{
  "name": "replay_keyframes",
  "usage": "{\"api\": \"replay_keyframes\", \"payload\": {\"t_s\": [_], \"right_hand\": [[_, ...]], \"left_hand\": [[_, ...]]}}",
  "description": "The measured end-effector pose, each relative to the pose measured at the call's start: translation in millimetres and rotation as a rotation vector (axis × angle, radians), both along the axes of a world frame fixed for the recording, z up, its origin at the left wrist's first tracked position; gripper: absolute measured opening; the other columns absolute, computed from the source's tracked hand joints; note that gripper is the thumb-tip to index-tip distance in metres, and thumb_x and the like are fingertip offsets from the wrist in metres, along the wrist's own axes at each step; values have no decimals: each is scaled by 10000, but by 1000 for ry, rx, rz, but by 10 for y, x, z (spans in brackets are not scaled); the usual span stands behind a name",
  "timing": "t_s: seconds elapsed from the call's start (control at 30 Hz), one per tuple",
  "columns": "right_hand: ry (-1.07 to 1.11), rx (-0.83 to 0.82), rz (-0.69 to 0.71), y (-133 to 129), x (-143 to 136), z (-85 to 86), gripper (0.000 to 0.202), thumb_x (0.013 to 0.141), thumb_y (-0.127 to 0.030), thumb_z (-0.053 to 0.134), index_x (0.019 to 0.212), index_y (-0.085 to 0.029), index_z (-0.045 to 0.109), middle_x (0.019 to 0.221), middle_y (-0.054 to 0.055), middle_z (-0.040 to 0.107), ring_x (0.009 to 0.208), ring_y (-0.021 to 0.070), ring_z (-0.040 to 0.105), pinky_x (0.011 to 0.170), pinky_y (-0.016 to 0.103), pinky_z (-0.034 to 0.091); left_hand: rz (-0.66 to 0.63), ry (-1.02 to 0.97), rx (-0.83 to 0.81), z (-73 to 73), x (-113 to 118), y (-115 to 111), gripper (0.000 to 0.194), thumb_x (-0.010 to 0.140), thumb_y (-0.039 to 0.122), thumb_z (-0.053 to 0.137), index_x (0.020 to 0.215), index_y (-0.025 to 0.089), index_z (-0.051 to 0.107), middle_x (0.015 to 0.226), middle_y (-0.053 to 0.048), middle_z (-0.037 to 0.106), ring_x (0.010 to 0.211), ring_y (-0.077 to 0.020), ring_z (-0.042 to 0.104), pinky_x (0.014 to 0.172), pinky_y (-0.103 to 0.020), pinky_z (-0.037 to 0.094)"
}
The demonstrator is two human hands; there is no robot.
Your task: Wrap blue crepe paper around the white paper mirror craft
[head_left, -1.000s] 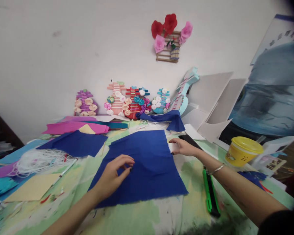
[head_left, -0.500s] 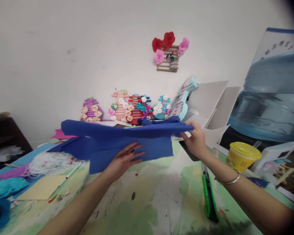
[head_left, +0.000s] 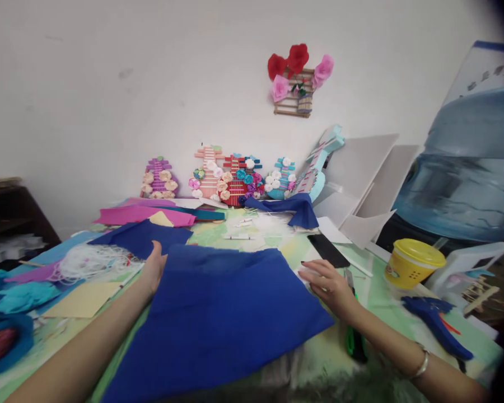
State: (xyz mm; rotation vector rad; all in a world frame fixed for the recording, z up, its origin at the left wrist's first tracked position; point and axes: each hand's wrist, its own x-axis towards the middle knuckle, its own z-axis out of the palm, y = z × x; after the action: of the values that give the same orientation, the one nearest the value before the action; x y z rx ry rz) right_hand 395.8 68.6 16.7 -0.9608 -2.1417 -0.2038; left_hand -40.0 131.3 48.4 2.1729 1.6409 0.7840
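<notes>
A dark blue sheet (head_left: 227,319), paper or cloth, is spread over the front of the table. Along its left edge lies my left hand (head_left: 154,268), thumb raised and apart, with its other fingers partly hidden. My right hand (head_left: 330,285) hovers by the sheet's right edge, fingers loosely spread and nothing gripped. Partly covered by my right hand and forearm, a green utility knife (head_left: 355,341) lies on the table. Just beyond that hand is a black phone-like slab (head_left: 328,250).
Left are white stringy netting (head_left: 94,263), a tan card (head_left: 84,299) and teal crumpled paper (head_left: 27,298). Flower-decorated guitar-shaped crafts (head_left: 237,179) line the wall behind. At right stand a yellow-lidded tub (head_left: 415,263), a blue glue gun (head_left: 439,324) and a large water bottle (head_left: 466,173).
The blue sheet, held raised by my right hand before, has come down flat and nearer to me. My right hand has let go; my left hand has moved left to its edge.
</notes>
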Motion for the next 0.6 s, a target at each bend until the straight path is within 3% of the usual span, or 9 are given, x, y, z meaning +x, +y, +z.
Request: {"api": "replay_keyframes", "payload": {"t_s": [0.07,0.13,0.2,0.27,0.33,0.37,0.43,0.53,0.6], "right_hand": [[-89,-91,50,-2,75,-100,354,883,-152,469,1156,-296,642,1189,87,633,1124,246,529,925,464,472],[-148,-178,90,0,143,-127,413,870,-119,451,1203,-299,616,1218,84,621,1164,245,514,949,467,464],[-201,-247,115,-1,186,-97,480,830,-76,452,1223,-308,602,1227,75,619,1178,253,509,969,491,444],[-246,-288,127,-4,182,-30,571,771,-26,444,1245,-312,583,1248,64,607,1196,261,497,1000,530,401],[-223,-287,115,4,117,60,629,733,5,410,1263,-296,568,1255,65,601,1208,259,488,1012,548,377],[-190,-279,105,16,58,111,629,733,9,393,1265,-279,567,1244,72,606,1202,253,493,1007,539,386],[-129,-273,99,61,-109,220,572,769,-8,378,1255,-240,572,1210,89,621,1171,239,515,981,499,425],[-169,-322,150,177,-440,375,428,838,-81,417,1195,-216,611,1183,97,631,1143,235,530,963,458,447],[-241,-360,209,272,-665,442,372,856,-116,440,1160,-213,632,1185,98,628,1145,236,531,979,449,430]], "left_hand": [[-127,-342,-195,-80,-148,1,562,928,492,284,1065,57,612,870,-133,707,846,-247,681,686,-343,553],[-234,-747,-426,-144,-259,36,570,836,548,467,1205,121,546,1089,-169,670,1009,-295,645,810,-412,527],[-199,-878,-507,-161,-308,105,678,684,500,666,1254,171,503,1210,-169,613,1080,-314,606,885,-442,491],[-46,-744,-396,-116,-278,185,740,568,405,754,1226,165,513,1225,-173,596,1075,-318,601,907,-452,474],[95,-495,-138,-17,-158,236,674,540,384,747,1143,149,561,1206,-168,594,1081,-324,581,927,-469,450],[116,-365,13,41,-64,241,603,559,390,724,1098,157,587,1195,-150,596,1102,-321,559,947,-472,430],[9,-174,232,146,184,206,429,659,398,642,1030,184,622,1151,-105,611,1123,-286,532,983,-443,396],[-287,-63,89,200,628,102,284,768,405,546,926,197,656,1021,-75,656,963,-226,596,851,-346,462],[-341,-29,-80,152,883,61,309,729,391,593,952,184,652,1004,-85,663,917,-222,604,810,-324,460]]}}
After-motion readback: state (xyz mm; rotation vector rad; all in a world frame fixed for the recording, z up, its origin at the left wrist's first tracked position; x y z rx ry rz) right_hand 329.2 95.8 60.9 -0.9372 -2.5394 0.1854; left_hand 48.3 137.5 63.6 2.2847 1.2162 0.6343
